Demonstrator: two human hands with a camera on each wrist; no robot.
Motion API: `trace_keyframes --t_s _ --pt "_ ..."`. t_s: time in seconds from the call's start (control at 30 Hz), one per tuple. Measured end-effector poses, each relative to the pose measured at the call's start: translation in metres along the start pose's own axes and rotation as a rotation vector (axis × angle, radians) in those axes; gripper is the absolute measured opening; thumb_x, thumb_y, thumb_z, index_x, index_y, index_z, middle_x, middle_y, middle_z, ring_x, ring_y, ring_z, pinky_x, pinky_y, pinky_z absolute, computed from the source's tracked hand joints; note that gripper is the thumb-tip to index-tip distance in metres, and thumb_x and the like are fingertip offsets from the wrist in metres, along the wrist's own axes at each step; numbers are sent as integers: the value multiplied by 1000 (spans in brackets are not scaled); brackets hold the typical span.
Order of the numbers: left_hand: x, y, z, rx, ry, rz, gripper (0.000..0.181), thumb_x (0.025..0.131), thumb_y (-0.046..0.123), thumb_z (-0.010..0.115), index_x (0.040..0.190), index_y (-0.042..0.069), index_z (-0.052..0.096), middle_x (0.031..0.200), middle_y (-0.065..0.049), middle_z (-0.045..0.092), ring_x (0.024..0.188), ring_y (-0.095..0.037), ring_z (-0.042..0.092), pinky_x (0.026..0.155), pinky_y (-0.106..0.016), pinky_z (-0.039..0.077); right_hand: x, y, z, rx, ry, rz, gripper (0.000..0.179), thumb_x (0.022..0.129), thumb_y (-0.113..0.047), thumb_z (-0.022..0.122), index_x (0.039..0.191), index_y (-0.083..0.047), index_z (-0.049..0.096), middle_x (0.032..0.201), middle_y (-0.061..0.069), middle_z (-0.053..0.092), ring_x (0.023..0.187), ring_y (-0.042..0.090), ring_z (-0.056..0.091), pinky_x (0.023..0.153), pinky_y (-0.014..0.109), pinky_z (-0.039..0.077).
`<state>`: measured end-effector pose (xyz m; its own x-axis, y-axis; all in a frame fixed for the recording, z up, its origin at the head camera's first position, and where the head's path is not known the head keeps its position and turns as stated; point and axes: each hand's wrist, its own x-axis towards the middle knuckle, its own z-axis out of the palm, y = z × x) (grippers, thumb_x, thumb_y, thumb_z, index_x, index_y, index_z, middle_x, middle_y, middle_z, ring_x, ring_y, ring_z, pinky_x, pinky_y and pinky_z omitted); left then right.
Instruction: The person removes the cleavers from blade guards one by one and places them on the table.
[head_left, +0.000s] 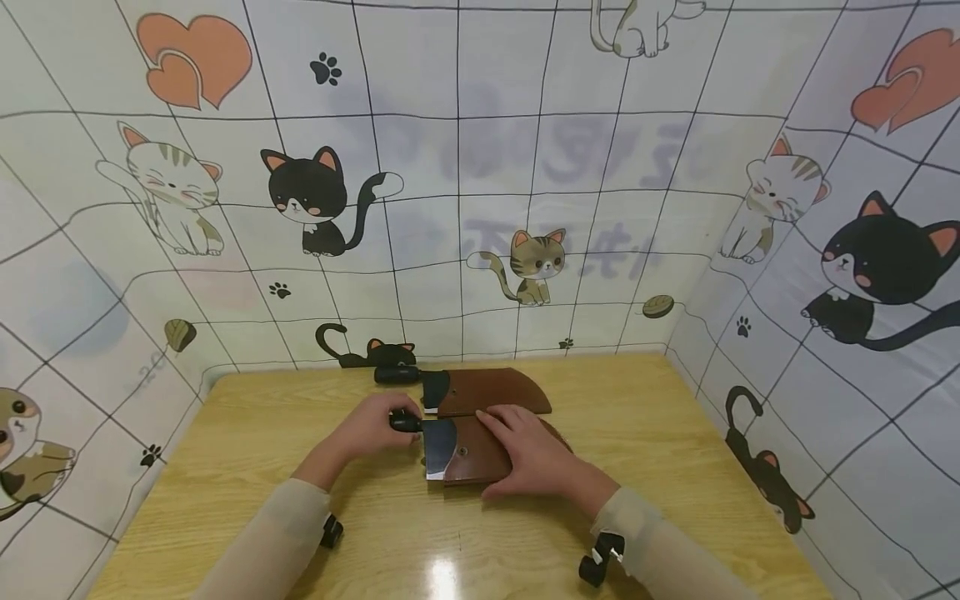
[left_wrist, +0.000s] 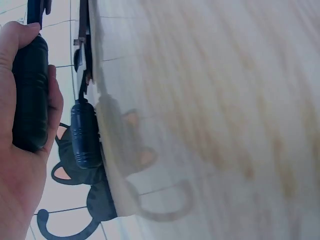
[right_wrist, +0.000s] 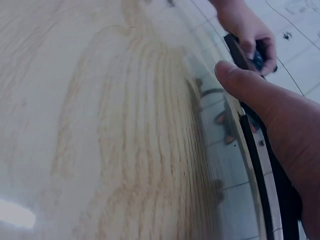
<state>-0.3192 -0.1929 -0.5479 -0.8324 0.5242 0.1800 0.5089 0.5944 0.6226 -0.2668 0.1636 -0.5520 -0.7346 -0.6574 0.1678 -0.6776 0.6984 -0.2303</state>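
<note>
Two broad-bladed kitchen knives in brown leather sheaths lie one behind the other in the head view. My left hand (head_left: 373, 427) grips the black handle (head_left: 405, 420) of the nearer knife, fingers wrapped round it in the left wrist view. Over the nearer sheath (head_left: 472, 465) lies my right hand (head_left: 538, 454), holding it with the thumb by the near edge and fingers across the far edge. Part of the dark blade (head_left: 439, 442) shows at the sheath's mouth. Just behind, the other knife's handle (head_left: 396, 375) and sheath (head_left: 498, 390) are untouched.
A glossy wooden table (head_left: 375, 533) carries both knives. White cloth (head_left: 450, 150) with a grid and cartoon cats stands close behind and along both sides. Black camera mounts (head_left: 592, 570) are strapped to the wrists under the beige sleeves.
</note>
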Motion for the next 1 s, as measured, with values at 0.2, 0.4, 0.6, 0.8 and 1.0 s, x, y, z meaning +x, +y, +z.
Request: trace_keyframes --t_s 0.2,0.4,0.6,0.8,1.0 --pt "-3 11 -7 59 9 34 29 85 22 93 107 31 77 105 17 70 97 -10 66 88 -38 58 -2 -6 -8 -90 19 -23 127 77 -85 83 175 -20 34 161 5 47 151 29 43 129 57 29" --pt "-5 23 -12 154 12 56 30 87 31 96 109 34 77 109 17 69 98 -10 67 88 -40 59 -7 -10 -16 -94 31 -18 128 76 -82 86 175 -19 35 158 5 49 148 28 45 129 55 30" --pt "-9 32 -16 172 40 79 28 86 31 97 107 34 77 104 21 66 93 -7 65 86 -38 59 -9 -14 -24 -105 42 -27 127 77 -82 86 175 -20 35 158 4 48 147 27 44 128 54 30" --pt "-12 39 -21 200 56 114 27 87 32 94 107 33 76 103 20 64 89 -6 64 82 -37 58 -10 -14 -27 -126 78 -68 127 76 -81 87 175 -21 34 156 6 49 144 27 46 126 54 33" --pt "-11 40 -23 201 74 124 28 86 31 94 108 32 76 106 17 68 91 -7 65 84 -38 58 -8 -13 -32 -116 66 -51 127 77 -80 87 177 -26 30 157 5 47 145 26 44 129 52 29"
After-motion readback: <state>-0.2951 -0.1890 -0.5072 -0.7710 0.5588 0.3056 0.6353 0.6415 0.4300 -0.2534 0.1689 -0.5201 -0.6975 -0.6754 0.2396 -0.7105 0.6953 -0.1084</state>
